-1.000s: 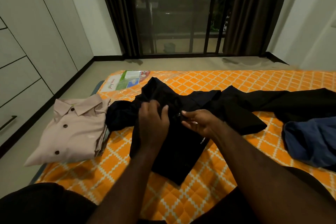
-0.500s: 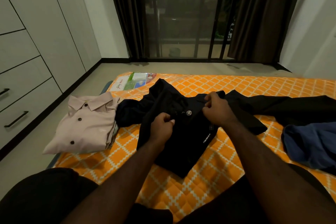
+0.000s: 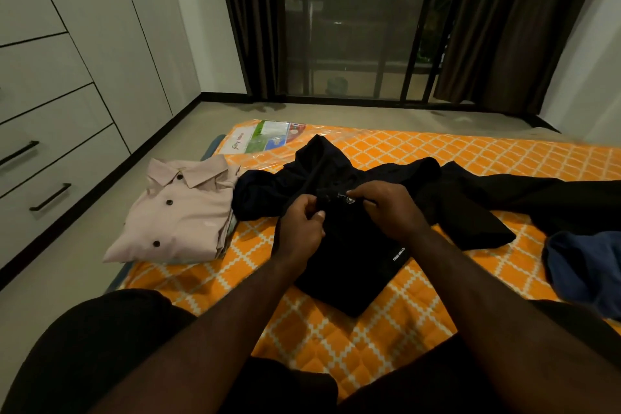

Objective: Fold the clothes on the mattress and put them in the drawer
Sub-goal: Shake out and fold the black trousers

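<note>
**Closing in on the button with both hands**

Dropped back from the far edge of the black garment point(image 3: 353, 262) with the right hand point(image 3: 386, 208), down to the silver button point(image 3: 349, 200) near the top. Nudged up a touch with the left hand point(image 3: 302, 228) too, so now almost knuckle to knuckle on either side of that button. Looks like fastening or squaring up the front before any fold, so early days on this piece.

Pinching dark cloth just left of the button with the left hand, fingers curled tight, thumb on top. Nipping the cloth at the button's right with the right hand, fingertips bent down, wrist low over the fabric. Reaching in from below with both forearms, angled toward each other and meeting over the middle of the garment.

Spread out on the orange mattress point(image 3: 369, 329), limbs trailing left and right, too dark to call sleeves or legs. Already folded and parked at the mattress's left edge: pink shirt point(image 3: 181, 212). Waiting off to the right: blue garment point(image 3: 588, 269) and more black cloth point(image 3: 554, 198). Shut for now along the left wall, well apart from the mattress: drawers point(image 3: 67, 171), so plenty left to do
</note>
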`<state>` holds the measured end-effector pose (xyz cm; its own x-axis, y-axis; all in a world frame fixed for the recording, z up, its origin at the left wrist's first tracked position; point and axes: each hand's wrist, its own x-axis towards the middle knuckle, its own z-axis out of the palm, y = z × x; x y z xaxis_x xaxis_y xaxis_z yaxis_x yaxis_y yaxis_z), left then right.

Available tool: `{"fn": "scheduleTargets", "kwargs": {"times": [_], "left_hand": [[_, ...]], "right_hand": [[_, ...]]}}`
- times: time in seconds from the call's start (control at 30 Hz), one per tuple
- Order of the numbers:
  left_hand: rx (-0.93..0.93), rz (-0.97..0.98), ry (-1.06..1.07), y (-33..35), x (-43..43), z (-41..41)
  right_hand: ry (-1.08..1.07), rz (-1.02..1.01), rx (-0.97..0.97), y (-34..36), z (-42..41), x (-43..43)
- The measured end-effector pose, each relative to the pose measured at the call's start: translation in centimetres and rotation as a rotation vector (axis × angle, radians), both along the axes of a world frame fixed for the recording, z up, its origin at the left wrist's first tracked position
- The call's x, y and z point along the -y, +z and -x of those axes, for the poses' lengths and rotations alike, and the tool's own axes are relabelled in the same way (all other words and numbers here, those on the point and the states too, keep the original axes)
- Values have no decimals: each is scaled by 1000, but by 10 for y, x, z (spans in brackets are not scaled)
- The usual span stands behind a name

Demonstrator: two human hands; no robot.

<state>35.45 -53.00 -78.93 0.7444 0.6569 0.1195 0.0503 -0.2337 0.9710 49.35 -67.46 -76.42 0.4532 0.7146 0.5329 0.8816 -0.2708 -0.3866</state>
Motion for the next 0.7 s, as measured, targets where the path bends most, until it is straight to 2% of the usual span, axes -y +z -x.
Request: {"fn": "scheduleTargets", "kwargs": {"times": [0.17, 0.33, 0.7], "left_hand": [[61, -37, 3, 9, -2, -5], [42, -19, -6, 18, -4, -5], [-97, -391, -102, 33, -9, -7]], "right_hand": [[52, -49, 87, 8, 4, 0], [126, -31, 79, 17, 18, -8], [224, -27, 127, 27, 29, -7]]}}
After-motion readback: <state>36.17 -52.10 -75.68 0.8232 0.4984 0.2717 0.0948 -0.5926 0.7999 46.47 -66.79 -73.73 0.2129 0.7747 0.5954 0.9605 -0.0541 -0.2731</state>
